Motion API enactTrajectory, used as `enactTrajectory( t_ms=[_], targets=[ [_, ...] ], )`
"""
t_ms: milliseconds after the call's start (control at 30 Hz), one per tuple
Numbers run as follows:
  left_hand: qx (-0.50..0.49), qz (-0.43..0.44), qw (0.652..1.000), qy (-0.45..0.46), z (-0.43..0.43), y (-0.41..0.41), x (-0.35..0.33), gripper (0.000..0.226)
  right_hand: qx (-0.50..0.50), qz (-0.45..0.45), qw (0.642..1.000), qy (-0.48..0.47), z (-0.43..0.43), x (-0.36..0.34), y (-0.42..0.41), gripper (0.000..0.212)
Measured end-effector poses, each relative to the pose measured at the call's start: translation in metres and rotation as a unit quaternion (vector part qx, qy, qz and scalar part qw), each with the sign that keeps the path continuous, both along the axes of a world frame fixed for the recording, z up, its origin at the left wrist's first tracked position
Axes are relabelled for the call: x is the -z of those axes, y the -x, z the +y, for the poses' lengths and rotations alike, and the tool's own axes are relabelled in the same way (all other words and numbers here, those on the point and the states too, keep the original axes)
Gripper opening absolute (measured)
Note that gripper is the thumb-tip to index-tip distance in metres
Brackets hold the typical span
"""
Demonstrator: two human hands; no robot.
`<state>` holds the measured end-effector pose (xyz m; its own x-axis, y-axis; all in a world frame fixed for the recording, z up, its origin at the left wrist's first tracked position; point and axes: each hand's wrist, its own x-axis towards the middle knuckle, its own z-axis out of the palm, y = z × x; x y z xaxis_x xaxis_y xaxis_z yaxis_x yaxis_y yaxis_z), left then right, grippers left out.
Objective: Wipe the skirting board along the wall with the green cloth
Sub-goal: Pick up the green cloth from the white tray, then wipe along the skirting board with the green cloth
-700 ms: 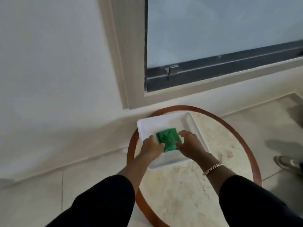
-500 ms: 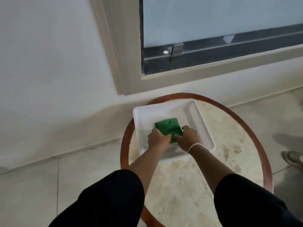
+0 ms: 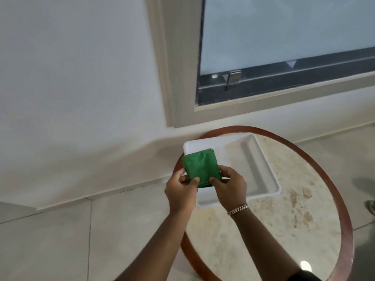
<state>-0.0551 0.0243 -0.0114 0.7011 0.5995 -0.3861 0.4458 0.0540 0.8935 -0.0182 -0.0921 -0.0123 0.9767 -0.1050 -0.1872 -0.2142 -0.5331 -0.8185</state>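
A folded green cloth (image 3: 199, 166) is held up above the left end of a white tray (image 3: 253, 159). My left hand (image 3: 181, 192) grips the cloth's near left edge with thumb on top. My right hand (image 3: 230, 187), with a chain bracelet at the wrist, grips its near right edge. The pale skirting board (image 3: 97, 189) runs along the foot of the white wall, from lower left toward the table, and continues at the far right (image 3: 332, 129).
The tray rests on a round marble-topped table (image 3: 294, 230) with a brown rim, standing close to the wall. A frosted window (image 3: 284, 37) with a beige frame sits above it. Tiled floor (image 3: 50, 240) lies to the left. A shoe tip (image 3: 370, 205) shows at the right edge.
Both hands closed on the cloth in the tray and have lifted it up and to the left, off the tray's floor. The camera view has also shifted.
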Motion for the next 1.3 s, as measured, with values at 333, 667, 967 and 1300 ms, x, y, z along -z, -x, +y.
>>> enactTrajectory(
  t_ms=[333,667,967,1300],
  targets=[
    [-0.053,-0.004,0.998,0.039,0.169,0.132,0.065,0.035,-0.041,-0.005,0.998,-0.048,0.158,0.057,0.134,0.037],
    [-0.063,0.080,0.995,-0.007,0.283,0.158,0.386,0.031,-0.097,0.035,0.994,-0.031,0.290,0.387,0.144,0.037],
    [0.117,0.026,0.985,-0.123,0.344,0.118,0.581,0.047,-0.116,-0.032,0.993,-0.003,0.340,0.595,0.082,0.043],
    [0.281,0.137,0.789,-0.529,0.446,0.137,0.666,0.083,-0.262,-0.209,0.899,0.282,0.386,0.637,0.059,0.062]
  ],
)
